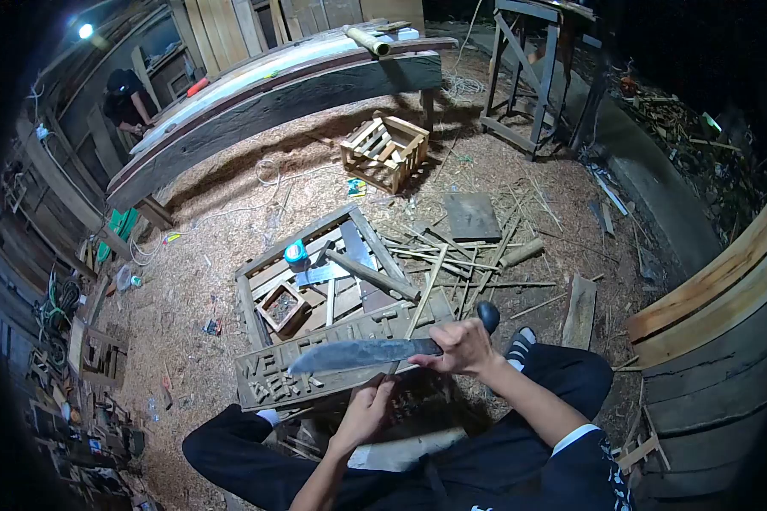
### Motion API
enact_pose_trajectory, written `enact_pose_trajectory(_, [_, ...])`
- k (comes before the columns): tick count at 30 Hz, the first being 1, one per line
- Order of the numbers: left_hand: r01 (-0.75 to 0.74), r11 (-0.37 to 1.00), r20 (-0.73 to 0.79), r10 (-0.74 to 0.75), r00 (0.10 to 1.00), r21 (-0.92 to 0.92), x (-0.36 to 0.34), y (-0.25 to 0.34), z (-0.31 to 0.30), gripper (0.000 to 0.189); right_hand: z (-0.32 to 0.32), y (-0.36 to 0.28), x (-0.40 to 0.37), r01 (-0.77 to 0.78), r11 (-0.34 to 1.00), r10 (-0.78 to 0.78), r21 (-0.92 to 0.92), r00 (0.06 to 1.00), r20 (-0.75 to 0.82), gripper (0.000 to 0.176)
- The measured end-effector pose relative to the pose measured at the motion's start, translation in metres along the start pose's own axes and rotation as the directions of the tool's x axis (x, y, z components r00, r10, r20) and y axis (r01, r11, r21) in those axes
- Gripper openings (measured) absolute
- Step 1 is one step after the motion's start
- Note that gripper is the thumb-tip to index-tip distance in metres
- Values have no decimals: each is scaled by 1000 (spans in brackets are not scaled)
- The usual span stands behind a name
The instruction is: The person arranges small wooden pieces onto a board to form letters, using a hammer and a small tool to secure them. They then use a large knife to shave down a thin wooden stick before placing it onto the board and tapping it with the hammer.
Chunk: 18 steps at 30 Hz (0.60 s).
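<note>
A large knife [362,353] with a wide grey blade lies across the view, its tip toward the left. My right hand [462,347] is wrapped round its dark handle. Below the blade, my left hand [366,410] is closed on a thin stick [392,370], which passes up near the blade. Under both is a wooden board [268,375] with raised letters. Just beyond it, a slatted wooden frame [256,317] carries a hammer [371,274], a turquoise tape measure [296,254] and a small wooden box [282,307].
Thin split sticks [469,264] lie beside a flat dark board [472,216]. A wooden crate [385,153] stands farther off, before a long workbench [290,100]. Another person [126,100] leans at its left end. Curved planks [707,289] are at the right.
</note>
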State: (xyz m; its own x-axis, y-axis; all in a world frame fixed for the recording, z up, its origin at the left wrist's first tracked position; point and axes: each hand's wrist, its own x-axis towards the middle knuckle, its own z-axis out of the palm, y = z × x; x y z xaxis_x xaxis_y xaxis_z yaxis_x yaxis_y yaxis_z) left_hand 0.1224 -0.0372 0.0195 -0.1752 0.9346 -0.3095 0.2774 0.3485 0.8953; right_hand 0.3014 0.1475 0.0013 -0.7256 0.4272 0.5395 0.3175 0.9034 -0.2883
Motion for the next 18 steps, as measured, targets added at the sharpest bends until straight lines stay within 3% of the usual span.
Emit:
enact_pose_trajectory(1, [-91,995,-76,89,993,-33,0,0,4,38,7,-5,2,7,1000,-7,4,1000,5,70])
enact_pose_trajectory(2, [-88,995,-81,84,993,-41,1,0,10,38,16,-11,3,-38,999,39,24,998,-56,70])
enact_pose_trajectory(4, [33,989,-73,-44,996,-146,12,14,19,38,13,-16,6,-54,998,56,19,993,-108,71])
enact_pose_trajectory(5, [-117,990,-121,107,987,-78,17,16,25,38,11,-12,8,-54,998,56,21,992,-109,71])
enact_pose_trajectory(7, [-168,976,-144,148,979,-141,27,7,26,35,3,-2,9,24,1000,-26,-18,996,-89,71])
enact_pose_trajectory(8, [111,986,9,-111,994,-128,28,0,12,35,0,6,11,12,997,-18,-76,997,-76,72])
enact_pose_trajectory(9, [106,987,11,-106,994,-121,28,-1,13,35,-1,4,12,9,997,-15,-78,996,-84,72])
enact_pose_trajectory(11, [-221,966,-174,196,965,-137,30,-2,19,36,-5,0,11,-51,998,50,-41,998,-32,65])
enact_pose_trajectory(12, [-112,968,-125,85,988,-223,27,-3,18,35,-7,-12,12,-65,996,62,-59,997,-53,65])
enact_pose_trajectory(15, [-178,965,-185,143,972,-192,22,-1,29,34,10,-5,6,30,999,-26,34,995,-98,66])
enact_pose_trajectory(16, [7,916,-28,-20,999,-401,17,3,21,33,-6,4,8,7,1000,-7,-22,1000,26,69])
enact_pose_trajectory(17, [128,945,40,-121,992,-302,18,-6,16,31,-12,7,12,71,997,-73,-30,995,-63,71])
enact_pose_trajectory(18, [52,936,11,-51,999,-349,17,-5,18,29,-10,5,12,56,998,-58,-39,996,-69,71])
